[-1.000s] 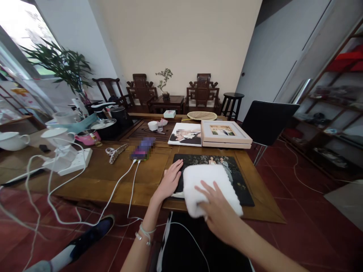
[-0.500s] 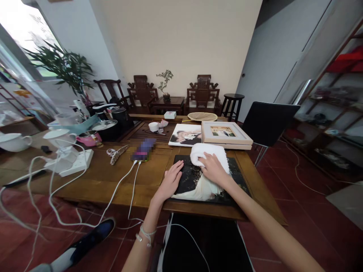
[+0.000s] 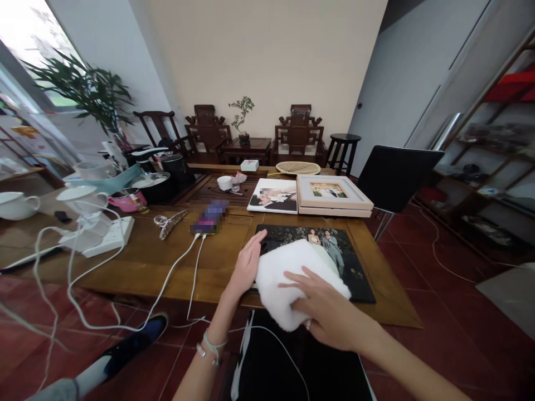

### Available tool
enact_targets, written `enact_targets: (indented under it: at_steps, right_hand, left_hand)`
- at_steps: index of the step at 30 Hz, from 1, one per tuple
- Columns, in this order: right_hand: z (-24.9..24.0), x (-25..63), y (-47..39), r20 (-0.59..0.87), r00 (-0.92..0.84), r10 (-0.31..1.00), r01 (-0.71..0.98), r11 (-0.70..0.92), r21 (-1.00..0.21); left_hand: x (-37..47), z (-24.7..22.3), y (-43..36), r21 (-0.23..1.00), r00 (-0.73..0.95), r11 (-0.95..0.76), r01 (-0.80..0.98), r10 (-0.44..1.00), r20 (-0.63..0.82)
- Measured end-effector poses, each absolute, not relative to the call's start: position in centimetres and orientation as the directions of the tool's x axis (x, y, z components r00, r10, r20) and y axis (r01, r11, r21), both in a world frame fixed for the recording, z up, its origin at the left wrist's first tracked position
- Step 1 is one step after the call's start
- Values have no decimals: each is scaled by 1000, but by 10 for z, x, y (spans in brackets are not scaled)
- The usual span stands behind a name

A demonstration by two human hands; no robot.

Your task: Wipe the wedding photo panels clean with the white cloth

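A dark photo panel (image 3: 359, 273) showing two figures lies flat at the front of the wooden table (image 3: 225, 250). Over its lower left part and front edge is a folded white cloth (image 3: 278, 267). My right hand (image 3: 321, 306) grips this cloth, thumb tucked under a fold and the other fingers on top. At the panel's left edge rests my left hand (image 3: 247, 264), holding nothing, its fingers extended and seen from the side. The cloth covers part of the picture.
Behind the panel lie a white photo print (image 3: 271, 203) and stacked light wood frames (image 3: 334, 209). A phone (image 3: 209, 217) with white cables, a hair clip (image 3: 171, 224), a power strip (image 3: 111, 236) and cups stand left. A black chair (image 3: 395, 178) is at right.
My right hand has drawn the white cloth from the panel's back part toward its front edge, uncovering the two figures. My left hand has turned onto its side at the left edge.
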State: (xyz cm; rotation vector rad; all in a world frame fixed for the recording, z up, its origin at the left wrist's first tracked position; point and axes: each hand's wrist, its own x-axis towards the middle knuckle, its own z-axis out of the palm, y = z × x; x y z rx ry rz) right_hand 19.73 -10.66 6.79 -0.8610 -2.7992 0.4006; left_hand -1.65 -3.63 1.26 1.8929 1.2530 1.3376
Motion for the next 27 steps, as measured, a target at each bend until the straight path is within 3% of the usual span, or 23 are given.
enact_targets:
  at_steps: [7, 13, 19, 27]
  right_hand:
    - [61, 243, -57, 241, -532, 812, 754, 584, -302]
    - [68, 193, 10, 271, -566, 779, 661, 625, -415]
    - [65, 138, 31, 275, -625, 730, 608, 677, -415]
    - [52, 219, -6, 264, -523, 810, 725, 586, -361]
  left_hand:
    - [-15, 6, -33, 698, 240, -471, 540, 880, 409]
    - [-16, 4, -31, 696, 238, -476, 538, 878, 416]
    - [-17, 0, -29, 705, 212, -475, 527, 877, 432]
    - [-16, 3, -31, 717, 236, -479, 507, 877, 419]
